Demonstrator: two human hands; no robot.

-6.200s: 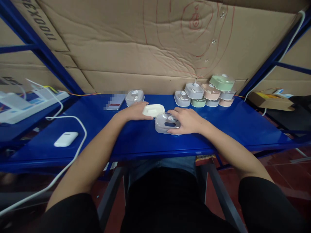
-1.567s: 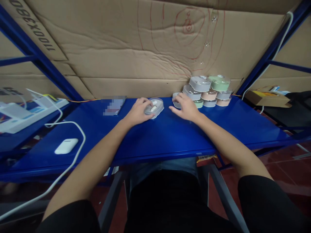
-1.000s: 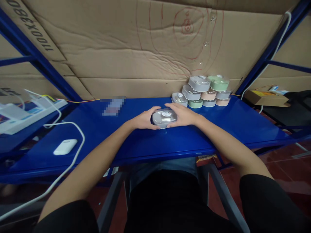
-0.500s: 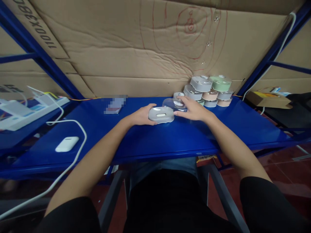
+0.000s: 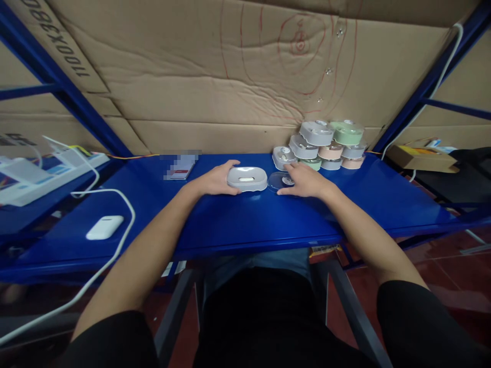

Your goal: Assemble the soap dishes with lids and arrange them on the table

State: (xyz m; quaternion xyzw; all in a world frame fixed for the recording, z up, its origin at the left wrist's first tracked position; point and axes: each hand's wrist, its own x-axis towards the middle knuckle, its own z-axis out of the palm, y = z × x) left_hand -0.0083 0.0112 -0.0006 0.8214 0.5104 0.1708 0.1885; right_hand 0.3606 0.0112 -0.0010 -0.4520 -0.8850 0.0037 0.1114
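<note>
Left fingers [image 5: 232,191] clamped on box [image 5: 245,187], right fingers [image 5: 284,191] on lid [image 5: 276,182]: steady both flat, well back from the counter's [image 5: 245,220] front edge

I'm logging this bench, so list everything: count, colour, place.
Lidded boxes: nine, grey, green, pink, stacked back right.
Open box: one, grey, centre.
Lid: one, transparent, centre.
Earbud case: one, white, left.
Flat item: one, greyish, back left.
Power strip: one, white, far left.
Carton: one, brown, right.
Cables: at least two, white, both sides.
Table: one, blue, beneath.
Cardboard panels: several, brown, behind.
Sleeves: two, black, bottom.
Left hand: one, gripping open box.
Right hand: one, on lid.
</note>
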